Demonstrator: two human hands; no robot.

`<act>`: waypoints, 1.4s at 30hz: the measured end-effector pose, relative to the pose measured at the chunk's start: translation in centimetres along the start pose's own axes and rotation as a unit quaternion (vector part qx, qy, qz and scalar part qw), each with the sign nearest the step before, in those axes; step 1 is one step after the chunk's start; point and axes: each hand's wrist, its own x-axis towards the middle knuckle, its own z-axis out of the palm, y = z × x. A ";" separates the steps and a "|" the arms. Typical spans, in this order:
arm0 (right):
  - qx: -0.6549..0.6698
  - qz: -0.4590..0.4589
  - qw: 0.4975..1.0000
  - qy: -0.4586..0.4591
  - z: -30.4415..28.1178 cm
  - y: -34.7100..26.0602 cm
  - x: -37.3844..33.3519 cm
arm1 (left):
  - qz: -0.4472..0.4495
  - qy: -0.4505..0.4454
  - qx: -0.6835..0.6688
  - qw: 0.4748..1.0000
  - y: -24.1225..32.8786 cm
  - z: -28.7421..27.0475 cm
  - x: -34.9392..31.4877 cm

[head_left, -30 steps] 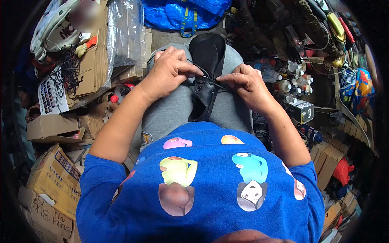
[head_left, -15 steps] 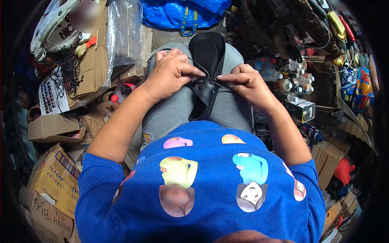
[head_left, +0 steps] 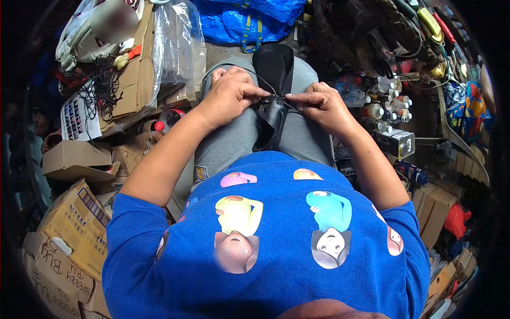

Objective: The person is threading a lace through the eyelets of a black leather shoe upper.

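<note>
A black leather shoe upper [head_left: 272,118] with eyelets lies across my lap, between my thighs. Its far part is a broad, dark, sole-shaped piece [head_left: 273,61] that reaches past my knees. A thin black lace [head_left: 263,81] loops from behind my left hand to the eyelets. From the left, my left hand [head_left: 231,95] is closed, thumb and forefinger pinching the lace at the eyelet edge. Opposite it, my right hand [head_left: 321,108] is closed too, its fingertips pinching lace close to the same edge. The fingertips of the two hands are a short gap apart.
Flattened cardboard [head_left: 135,80] and clear plastic sheeting [head_left: 178,48] are stacked at the left. Cardboard boxes [head_left: 74,228] stand nearer on that side. A blue bag [head_left: 223,21] lies beyond my knees. Several plastic bottles [head_left: 390,101] crowd the right, near a dark tin [head_left: 396,142].
The whole view has shifted slightly. Both hands keep their pinch at the eyelet edge, and the upper is tilted a little differently on my lap.
</note>
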 end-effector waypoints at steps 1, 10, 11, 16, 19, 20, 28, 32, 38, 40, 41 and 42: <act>0.000 0.001 1.000 0.001 0.2 0.0 -0.1 | -0.009 0.000 -0.014 1.000 -0.1 0.0 0.1; 0.118 0.072 0.989 0.049 1.3 -0.6 -0.3 | -0.077 0.009 -0.051 0.996 1.6 0.6 0.7; 0.125 0.073 0.988 0.062 1.4 -0.6 -0.2 | -0.091 0.011 -0.048 0.995 1.8 0.7 0.8; 0.143 0.129 0.979 0.074 1.8 -1.0 0.5 | -0.126 0.006 -0.049 0.991 2.7 0.8 1.3; 0.182 0.153 0.971 0.036 1.5 -0.9 1.4 | -0.098 0.013 -0.060 0.993 2.3 1.0 1.8; 0.133 0.111 0.984 0.041 1.4 -0.9 1.5 | -0.052 0.047 -0.049 0.996 1.9 1.0 1.9; 0.195 0.099 0.974 0.066 0.0 0.9 0.0 | -0.011 0.036 0.008 0.999 1.6 -1.5 0.7; 0.039 0.061 0.995 0.062 -1.0 1.2 -1.7 | -0.026 -0.107 -0.022 0.994 1.7 -2.1 2.0; 0.216 0.156 0.964 -0.014 -4.1 1.0 -3.5 | 0.007 -0.189 0.011 0.982 1.9 -2.3 3.5; 0.071 0.093 0.991 0.064 -4.0 -0.1 -2.3 | -0.006 -0.199 -0.006 0.980 1.8 -2.2 3.7; 0.077 0.095 0.992 0.035 -3.2 0.3 -2.6 | -0.028 -0.208 -0.022 0.977 1.8 -2.2 3.8; 0.081 0.094 0.992 0.005 -2.3 1.1 -2.8 | -0.023 -0.207 -0.022 0.978 1.9 -2.1 4.0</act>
